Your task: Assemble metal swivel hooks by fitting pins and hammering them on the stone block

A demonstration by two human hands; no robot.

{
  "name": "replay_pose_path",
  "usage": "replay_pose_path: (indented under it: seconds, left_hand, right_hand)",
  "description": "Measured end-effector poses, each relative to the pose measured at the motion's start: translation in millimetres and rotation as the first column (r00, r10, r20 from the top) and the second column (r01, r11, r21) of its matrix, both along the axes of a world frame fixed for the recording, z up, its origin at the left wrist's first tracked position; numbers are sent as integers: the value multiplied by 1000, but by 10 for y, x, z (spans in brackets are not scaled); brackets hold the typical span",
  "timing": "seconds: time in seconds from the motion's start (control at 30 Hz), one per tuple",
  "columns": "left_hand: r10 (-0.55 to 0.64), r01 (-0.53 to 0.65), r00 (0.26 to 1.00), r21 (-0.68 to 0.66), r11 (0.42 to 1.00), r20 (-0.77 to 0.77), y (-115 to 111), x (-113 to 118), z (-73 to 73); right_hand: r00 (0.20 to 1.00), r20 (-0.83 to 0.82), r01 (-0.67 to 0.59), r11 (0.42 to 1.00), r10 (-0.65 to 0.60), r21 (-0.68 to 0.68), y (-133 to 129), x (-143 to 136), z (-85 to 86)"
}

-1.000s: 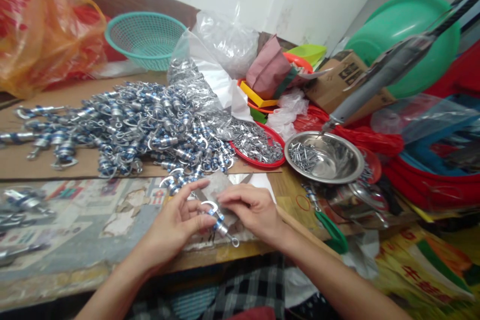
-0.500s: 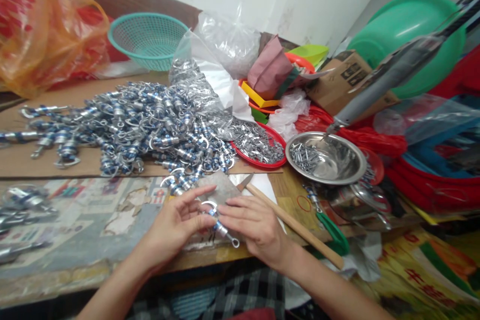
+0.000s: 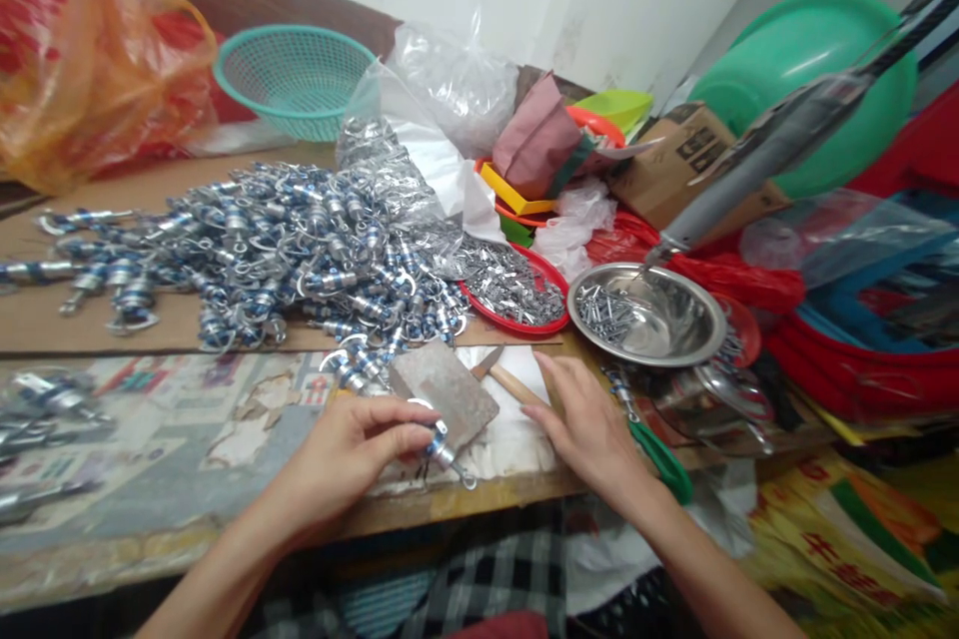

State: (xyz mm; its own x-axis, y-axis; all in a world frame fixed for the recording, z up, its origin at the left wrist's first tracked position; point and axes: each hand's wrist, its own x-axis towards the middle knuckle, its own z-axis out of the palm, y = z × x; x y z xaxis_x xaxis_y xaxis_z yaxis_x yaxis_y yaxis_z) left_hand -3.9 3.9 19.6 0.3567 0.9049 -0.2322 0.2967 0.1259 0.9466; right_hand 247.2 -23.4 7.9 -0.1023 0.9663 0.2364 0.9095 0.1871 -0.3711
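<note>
My left hand (image 3: 360, 449) pinches a small silver hook fitting (image 3: 444, 449) with blue bands between thumb and fingers. Its curved hook is at the fingertips, and its ring end points down to the right. Just behind it, a flat grey metal block (image 3: 450, 389) lies on white paper. My right hand (image 3: 588, 419) is at the wooden handle of a hammer (image 3: 516, 386), thumb and fingers apart on either side of it. The lower handle is hidden under my hand and forearm. The hammer's dark head rests beside the block.
A big heap of similar fittings (image 3: 300, 250) covers the cardboard behind. To its right are a red tray (image 3: 535, 328) of small metal pieces and a steel bowl (image 3: 678, 356) of pins. A grey rod-shaped tool (image 3: 734, 180) slants down over the bowl. Loose fittings (image 3: 56, 397) lie left.
My right hand has left the hook fitting and moved right to the hammer handle, uncovering the metal block. My left hand keeps the fitting in nearly the same spot.
</note>
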Motion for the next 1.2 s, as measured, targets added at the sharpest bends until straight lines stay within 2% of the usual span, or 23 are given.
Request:
replay_pose_path:
  seconds: [0.07, 0.13, 0.27, 0.33, 0.43, 0.5, 0.53, 0.63, 0.77, 0.83, 0.9, 1.0, 1.07, 1.13, 1.2]
  left_hand:
    - [2, -2, 1000, -17, 1000, 7, 0, -2, -5]
    - [12, -10, 999, -38, 999, 35, -7, -2, -17]
    - [74, -56, 982, -108, 993, 172, -30, 16, -49]
    - [130, -83, 949, -169, 982, 287, -36, 33, -61]
    - [194, -94, 891, -251, 963, 410, -34, 54, -77]
    - [192, -77, 875, -264, 962, 445, -28, 58, -90]
    - [186, -69, 870, -261, 963, 456, -27, 58, -98]
    - [188, -72, 864, -255, 964, 467, -27, 54, -120]
    - [203, -87, 862, -258, 962, 465, -38, 56, -120]
    - [206, -91, 863, -259, 962, 462, -43, 55, -99]
    - [206, -105, 887, -254, 961, 414, -49, 48, -70]
    - [163, -128, 954, -151, 980, 253, -61, 29, -38]
    - [140, -139, 977, -15, 990, 163, -66, 16, -37]
    - [137, -153, 983, 125, 980, 125, -66, 12, -49]
    - [156, -178, 982, 240, 954, 108, -60, 20, -63]
  right_hand:
    - [995, 99, 48, 980, -29, -191, 40, 172, -35]
    - [997, 77, 34, 966, -15, -256, 37, 244, -41]
    - [998, -69, 7, 996, -13, -87, -92, 137, 118]
    - [990, -127, -66, 998, 65, 2, -196, 33, 263]
    - [962, -135, -207, 958, 236, 198, -347, -94, 446]
    - [944, -73, -289, 915, 321, 282, -417, -138, 489]
    - [937, -32, -329, 907, 349, 264, -441, -147, 483]
    - [920, 44, -392, 914, 389, 102, -493, -150, 401]
    - [937, 10, -346, 922, 350, 171, -545, -164, 303]
    - [935, -21, -347, 926, 354, 149, -528, -164, 272]
    - [947, -100, -295, 949, 306, 112, -450, -118, 222]
    - [962, -242, -116, 992, 127, 58, -243, 63, 83]
    - [964, -265, -54, 995, 31, -80, -91, 211, -21]
    - [974, -226, -68, 974, 18, -216, 57, 321, -88]
    - [992, -120, -64, 978, 40, -199, 228, 361, -93]
